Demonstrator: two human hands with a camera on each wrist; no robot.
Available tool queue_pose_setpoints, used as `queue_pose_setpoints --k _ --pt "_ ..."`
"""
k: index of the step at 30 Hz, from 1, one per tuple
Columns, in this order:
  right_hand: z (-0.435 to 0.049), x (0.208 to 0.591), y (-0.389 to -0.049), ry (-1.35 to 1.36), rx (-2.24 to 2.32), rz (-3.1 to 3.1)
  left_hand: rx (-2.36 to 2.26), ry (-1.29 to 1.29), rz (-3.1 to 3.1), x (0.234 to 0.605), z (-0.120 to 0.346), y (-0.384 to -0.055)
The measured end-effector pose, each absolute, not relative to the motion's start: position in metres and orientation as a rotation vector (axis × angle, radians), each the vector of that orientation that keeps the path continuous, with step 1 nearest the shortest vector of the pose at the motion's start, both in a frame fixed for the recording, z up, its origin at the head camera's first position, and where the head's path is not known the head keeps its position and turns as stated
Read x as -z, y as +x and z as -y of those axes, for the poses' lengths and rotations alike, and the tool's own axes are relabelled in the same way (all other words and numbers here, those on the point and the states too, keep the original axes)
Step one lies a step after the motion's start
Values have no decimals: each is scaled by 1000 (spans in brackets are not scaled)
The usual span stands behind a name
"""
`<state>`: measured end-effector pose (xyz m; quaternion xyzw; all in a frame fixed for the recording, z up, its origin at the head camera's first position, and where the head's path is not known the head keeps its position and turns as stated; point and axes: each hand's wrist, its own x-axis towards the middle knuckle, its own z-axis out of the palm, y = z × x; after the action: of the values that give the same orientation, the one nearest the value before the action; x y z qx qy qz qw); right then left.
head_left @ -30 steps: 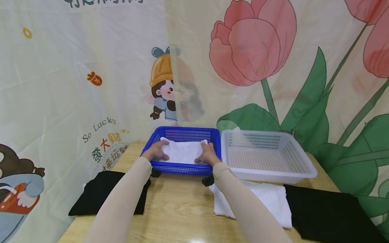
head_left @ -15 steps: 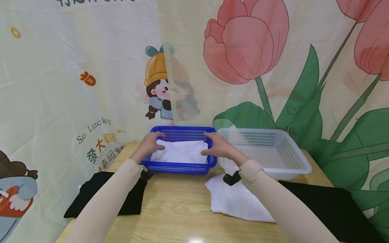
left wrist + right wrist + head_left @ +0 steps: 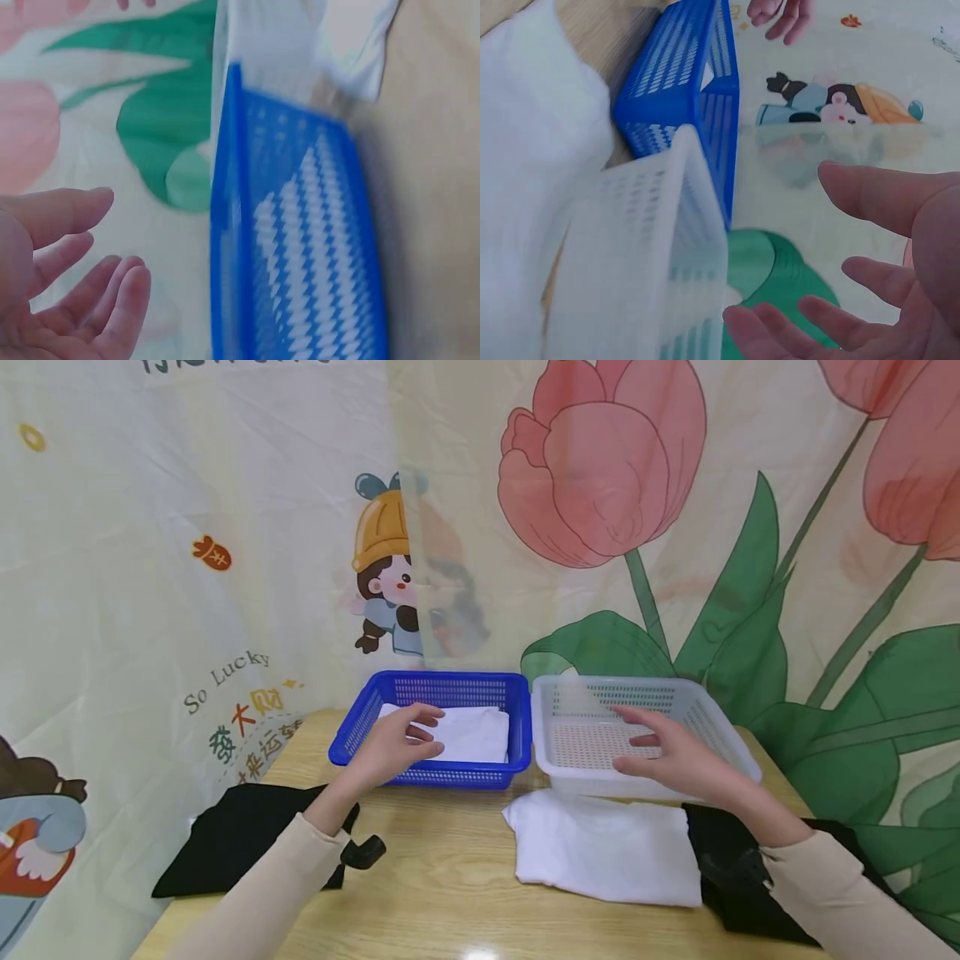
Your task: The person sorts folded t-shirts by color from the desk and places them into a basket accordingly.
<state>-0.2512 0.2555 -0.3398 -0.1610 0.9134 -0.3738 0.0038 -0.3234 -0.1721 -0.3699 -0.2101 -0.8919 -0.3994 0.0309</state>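
A folded white cloth lies inside the blue plastic basket at the back of the table. My left hand hovers over the basket's near left side, fingers loosely bent and holding nothing. It hides part of the cloth. In the left wrist view its fingers stay apart from the blue rim. My right hand is raised over the white basket, thumb and fingers spread around nothing. No cloth shows in that basket. The right wrist view has the fingertips near its wall.
Another folded white cloth lies on the wooden table before the white basket. Black cloth sits to its right, partly under my right forearm. More black cloth lies at the left edge. A printed curtain hangs behind the baskets.
Both hands have let go of the white cloth in the blue basket. My right hand has moved right, over the white basket. The left has lifted and drawn back slightly.
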Motion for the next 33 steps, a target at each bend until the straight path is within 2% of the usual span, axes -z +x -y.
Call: queue_pose_setpoints --k 7,13,22,33 --pt "-300 368 -225 -403 1186 -2843 1366 -856 2772 401 145 -298" --pt "-328 389 -214 -258 1198 -2726 1423 -957 2803 427 124 -291" --pt "-348 413 -208 -89 1291 -2538 1674 -875 2882 457 104 -289" --pt "-359 422 -205 -39 1356 -2393 1934 -777 2912 467 88 -288"
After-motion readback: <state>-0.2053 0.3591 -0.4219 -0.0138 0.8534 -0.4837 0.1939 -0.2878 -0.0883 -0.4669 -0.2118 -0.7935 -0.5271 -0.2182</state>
